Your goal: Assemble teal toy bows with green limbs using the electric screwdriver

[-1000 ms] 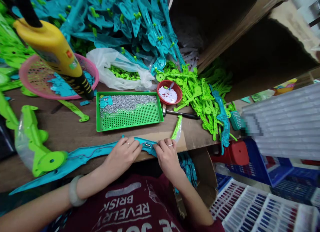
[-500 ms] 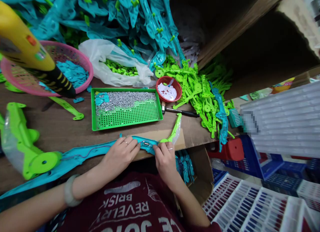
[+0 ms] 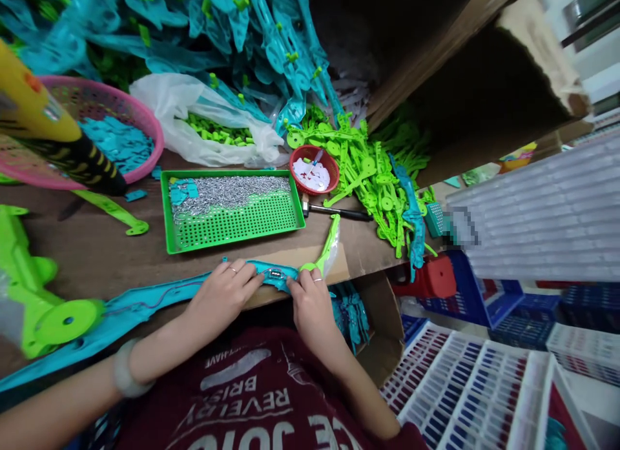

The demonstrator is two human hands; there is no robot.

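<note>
Blue shell (image 3: pixel 154 306): lying along the counter's (image 3: pixel 130 259) near edge; clamping it in left hand (image 3: pixel 220 287) and right hand (image 3: pixel 309 298); possibly pinching purple wire (image 3: pixel 184 285) through careless pressing, or tipping off through overhang.

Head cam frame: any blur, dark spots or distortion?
Head view, all of it: wide-angle stretch toward the edges; yellow tool soft and cut off at left; large cardboard box mostly black inside; pixelated patch at right; teal part fairly legible.
</note>
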